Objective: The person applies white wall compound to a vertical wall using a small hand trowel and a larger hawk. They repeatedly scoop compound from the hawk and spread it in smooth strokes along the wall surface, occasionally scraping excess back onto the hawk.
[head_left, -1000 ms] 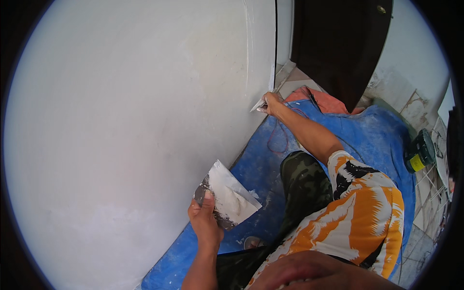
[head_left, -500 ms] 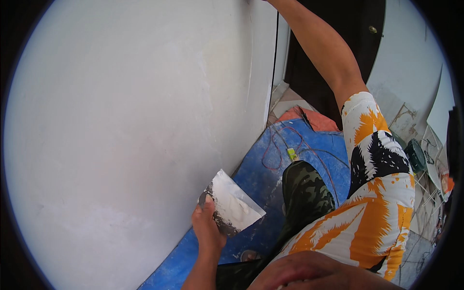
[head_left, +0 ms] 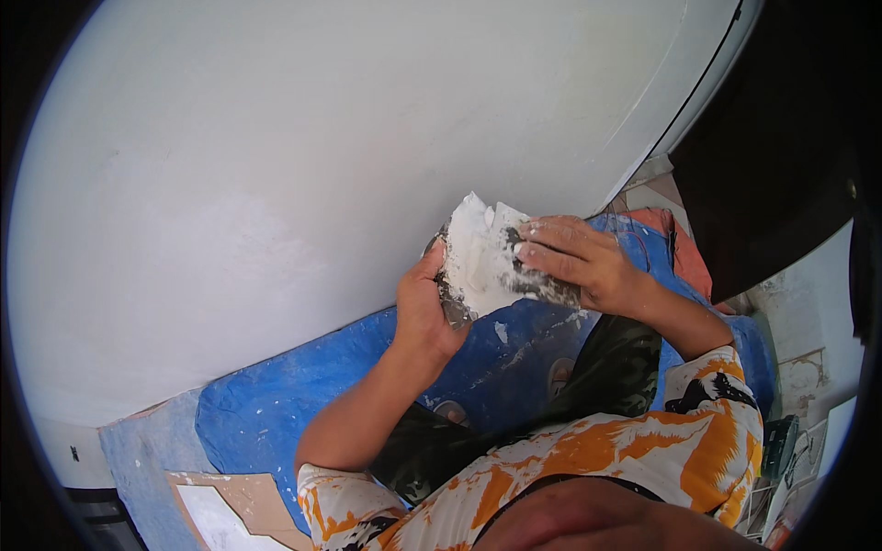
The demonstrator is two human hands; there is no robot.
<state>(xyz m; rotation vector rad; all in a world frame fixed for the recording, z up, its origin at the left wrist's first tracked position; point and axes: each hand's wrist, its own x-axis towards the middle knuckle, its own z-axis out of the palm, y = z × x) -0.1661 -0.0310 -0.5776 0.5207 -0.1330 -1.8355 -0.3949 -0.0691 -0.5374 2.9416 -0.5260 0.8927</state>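
Observation:
My left hand (head_left: 427,308) grips a wide metal scraper (head_left: 473,271) loaded with white paste, in front of the pale wall (head_left: 276,184). My right hand (head_left: 588,271) is closed on a second scraper (head_left: 505,230), its blade laid against the first one, fingers on top and smeared with white. Both blades have white paste and dark, crusted patches. My legs in camouflage trousers and my sandalled feet (head_left: 559,375) are below the hands.
A blue sheet (head_left: 257,404) spattered with white covers the floor along the wall's foot, beside a cardboard piece (head_left: 262,496) and an orange-red cloth (head_left: 689,262). A dark door (head_left: 763,138) stands at right. A dark green container (head_left: 779,436) and a wire rack are at lower right.
My right hand has come down from high on the wall to the scraper in my left hand, which has moved up and right in view. The view has turned.

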